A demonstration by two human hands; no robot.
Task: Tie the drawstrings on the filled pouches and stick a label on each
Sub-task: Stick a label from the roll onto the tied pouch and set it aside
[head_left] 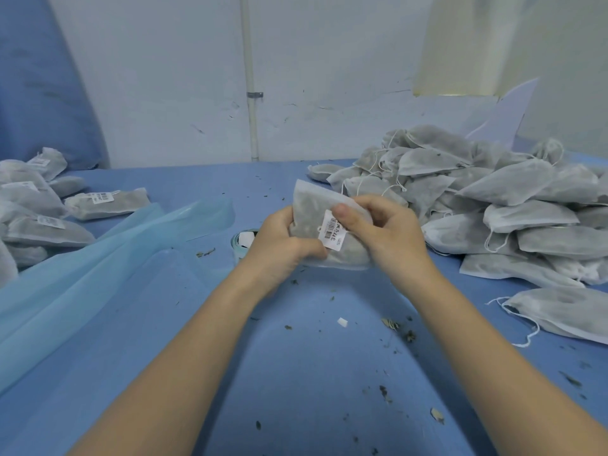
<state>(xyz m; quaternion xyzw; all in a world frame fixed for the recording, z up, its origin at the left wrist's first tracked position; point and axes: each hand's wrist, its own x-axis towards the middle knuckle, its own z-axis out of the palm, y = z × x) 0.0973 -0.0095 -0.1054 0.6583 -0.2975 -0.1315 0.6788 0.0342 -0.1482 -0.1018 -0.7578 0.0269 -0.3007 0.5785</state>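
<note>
1. This is looking like a small packing workshop: heaps of grey-white, filled non-woven drawstring pouches (493,192) are lying on a blue-covered desk (296,373).
2. Barcode-labelled pouches (105,202) are piling up left.
3. Dried leaf crumbs (391,324) are littering the cover before a scuffed white wall (164,93).

Two bare hands hold a filled white mesh drawstring pouch (309,212) above a table covered in blue cloth (296,373). The left hand (279,248) grips the pouch from below while the right hand (385,235) presses its thumb on a white barcode label (332,233) stuck to the pouch's face. A heap of unlabelled grey-white pouches (493,205) lies at right; labelled pouches (39,209) are stacked at left beside a translucent light-blue plastic sheet (98,274). Dried herb fragments (408,335) dot the cloth.
</note>
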